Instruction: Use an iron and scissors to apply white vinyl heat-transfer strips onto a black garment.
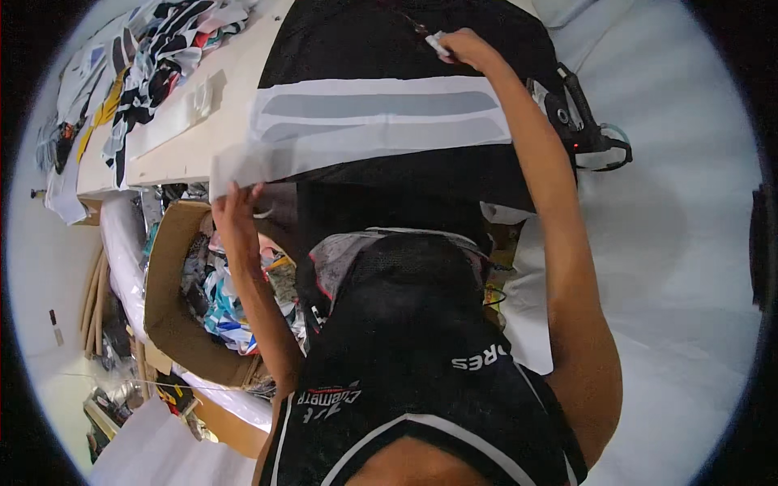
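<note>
A black cloth [364, 36] lies over the pale table, with a white sheet [383, 136] across it that bears two long grey shapes. At the sheet's left end, my left hand [236, 209] holds the edge of a blurred, translucent piece [243, 164] by the table's front edge. Farther out, my right hand [465, 48] is closed around a small white-handled tool [436, 44] above the black cloth; its thin tip is too blurred to name. A black clothes iron [574, 118] with a small red light stands to the right of the cloth.
Fabric scraps [164, 58] lie heaped at the table's far left, near a clear plastic strip [176, 118]. Below the left table edge, an open cardboard box [176, 304] holds mixed scraps. White sheeting [668, 243] spreads along the right side.
</note>
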`<act>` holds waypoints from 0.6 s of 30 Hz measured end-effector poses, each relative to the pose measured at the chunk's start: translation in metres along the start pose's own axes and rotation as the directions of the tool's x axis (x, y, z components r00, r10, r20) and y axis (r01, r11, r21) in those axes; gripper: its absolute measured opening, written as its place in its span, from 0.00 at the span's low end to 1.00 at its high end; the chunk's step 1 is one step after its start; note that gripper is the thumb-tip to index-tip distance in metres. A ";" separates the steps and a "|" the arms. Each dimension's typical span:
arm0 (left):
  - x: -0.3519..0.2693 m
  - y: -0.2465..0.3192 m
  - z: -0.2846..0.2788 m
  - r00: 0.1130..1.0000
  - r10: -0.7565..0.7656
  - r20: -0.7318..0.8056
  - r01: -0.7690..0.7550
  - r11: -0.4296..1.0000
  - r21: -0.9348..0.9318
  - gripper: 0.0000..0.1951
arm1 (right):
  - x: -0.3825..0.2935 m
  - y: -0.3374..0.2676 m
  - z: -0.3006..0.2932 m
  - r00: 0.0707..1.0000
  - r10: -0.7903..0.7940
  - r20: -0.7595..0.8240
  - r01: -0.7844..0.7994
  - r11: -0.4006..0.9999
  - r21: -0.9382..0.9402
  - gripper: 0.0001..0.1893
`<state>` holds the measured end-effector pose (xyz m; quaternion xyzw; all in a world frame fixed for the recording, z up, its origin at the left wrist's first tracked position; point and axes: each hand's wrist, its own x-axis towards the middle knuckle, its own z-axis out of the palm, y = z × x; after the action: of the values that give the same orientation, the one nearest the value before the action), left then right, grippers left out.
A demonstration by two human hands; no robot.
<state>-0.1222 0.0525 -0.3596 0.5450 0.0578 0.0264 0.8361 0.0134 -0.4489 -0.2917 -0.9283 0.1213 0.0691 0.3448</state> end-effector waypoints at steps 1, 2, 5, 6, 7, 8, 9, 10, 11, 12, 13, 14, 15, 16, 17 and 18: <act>0.009 0.002 0.006 1.000 0.003 0.005 -0.003 1.000 0.001 0.27 | -0.019 0.005 -0.005 0.997 -0.068 -0.022 0.071 0.982 0.172 0.13; 0.014 0.011 0.013 0.999 0.038 0.009 -0.038 0.998 -0.043 0.25 | -0.041 0.007 -0.003 0.990 -0.133 -0.053 0.143 0.930 0.340 0.13; 0.005 0.046 0.052 0.987 0.160 0.020 -0.157 0.981 -0.111 0.23 | -0.146 0.006 0.048 0.998 0.002 -0.057 0.026 0.874 0.485 0.22; 0.002 0.057 0.061 0.982 0.184 0.039 -0.181 0.980 -0.079 0.23 | -0.191 -0.006 0.056 0.995 0.069 0.070 -0.094 0.864 0.495 0.24; 0.004 0.064 0.073 0.981 0.187 0.051 -0.182 0.980 -0.083 0.23 | -0.222 0.012 0.071 0.994 -0.047 0.102 -0.034 0.739 0.673 0.26; 0.008 0.067 0.086 0.972 0.208 0.105 -0.190 0.969 -0.160 0.23 | -0.248 0.033 0.086 0.981 -0.164 0.104 0.009 0.572 0.820 0.30; 0.009 0.071 0.091 0.962 0.235 0.141 -0.200 0.954 -0.225 0.23 | -0.276 0.033 0.097 0.972 -0.160 0.172 -0.094 0.407 0.909 0.33; 0.011 0.076 0.097 0.961 0.237 0.143 -0.204 0.955 -0.218 0.23 | -0.300 0.032 0.106 0.956 -0.169 0.238 -0.197 0.226 0.954 0.37; 0.016 0.076 0.105 0.942 0.254 0.219 -0.189 0.942 -0.279 0.22 | -0.318 0.034 0.108 0.917 -0.232 0.326 -0.282 0.203 0.938 0.40; 0.017 0.080 0.111 0.917 0.273 0.290 -0.171 0.928 -0.332 0.22 | -0.332 0.035 0.108 0.862 -0.300 0.409 -0.369 0.184 0.911 0.42; 0.013 0.085 0.123 0.917 0.278 0.286 -0.163 0.916 -0.367 0.20 | -0.345 0.037 0.113 0.842 -0.298 0.450 -0.420 0.162 0.893 0.45; 0.015 0.088 0.127 0.915 0.276 0.295 -0.162 0.920 -0.356 0.20 | -0.353 0.038 0.117 0.844 -0.302 0.444 -0.418 0.148 0.896 0.45; 0.017 0.090 0.133 0.884 0.297 0.362 -0.157 0.917 -0.367 0.19 | -0.360 0.040 0.120 0.820 -0.333 0.467 -0.458 0.108 0.882 0.45; 0.018 0.091 0.138 0.847 0.318 0.426 -0.152 0.913 -0.379 0.18 | -0.365 0.041 0.123 0.794 -0.366 0.486 -0.498 0.070 0.865 0.46; 0.018 0.091 0.143 0.843 0.333 0.423 -0.156 0.903 -0.399 0.17 | -0.367 0.042 0.127 0.796 -0.371 0.479 -0.494 0.059 0.867 0.46; 0.021 0.089 0.146 0.838 0.330 0.435 -0.153 0.906 -0.394 0.17 | -0.368 0.041 0.129 0.786 -0.389 0.481 -0.508 0.036 0.860 0.46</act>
<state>-0.0815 -0.0416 -0.2216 0.3822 -0.2326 0.0036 0.8943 -0.3570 -0.3294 -0.3365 -0.3299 0.0575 0.2769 0.9007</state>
